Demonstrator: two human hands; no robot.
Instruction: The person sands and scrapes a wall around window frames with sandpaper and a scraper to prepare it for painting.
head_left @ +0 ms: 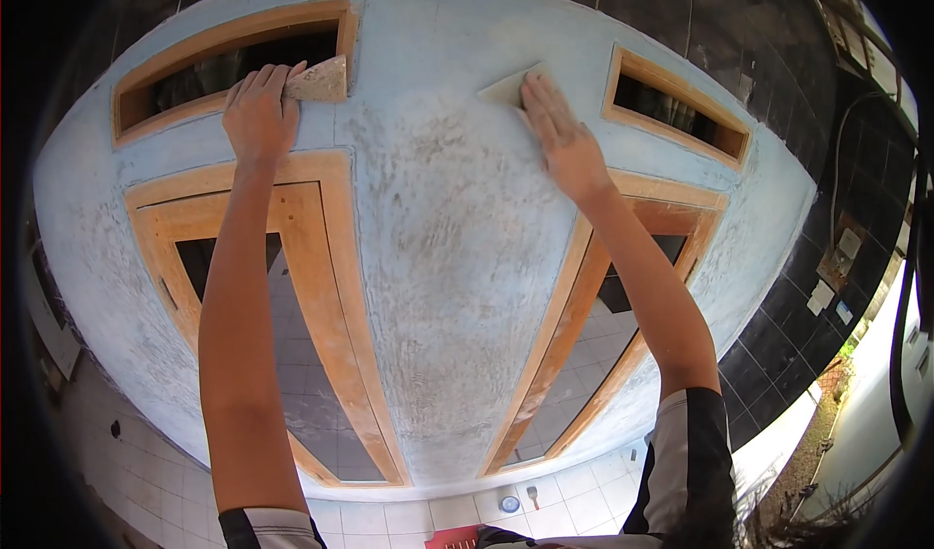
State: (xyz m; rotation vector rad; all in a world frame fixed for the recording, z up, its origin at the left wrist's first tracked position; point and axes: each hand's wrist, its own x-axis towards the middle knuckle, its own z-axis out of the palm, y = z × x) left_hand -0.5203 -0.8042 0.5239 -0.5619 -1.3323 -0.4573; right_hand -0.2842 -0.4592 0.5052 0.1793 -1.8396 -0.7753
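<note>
My left hand (pixel 261 116) is closed on a putty knife (pixel 319 80) whose wide blade is crusted with dried filler. That hand rests over the lower edge of the left wooden vent frame (pixel 233 38). My right hand (pixel 566 141) lies with its fingers over a pale sheet, apparently sandpaper (pixel 506 89), pressing it to the wall near the right vent frame (pixel 671 145). Part of the sheet is hidden under the fingers. The light blue wall (pixel 448 238) between the two has grey, blotchy patches.
Two wooden window frames (pixel 336 247) (pixel 545 384) with glass stand below the vents. Black tiles (pixel 778 354) border the wall at right. On the white tiled floor (pixel 409 520) lie a round blue item (pixel 509 503), a small brush-like tool (pixel 532 495) and something red (pixel 452 537).
</note>
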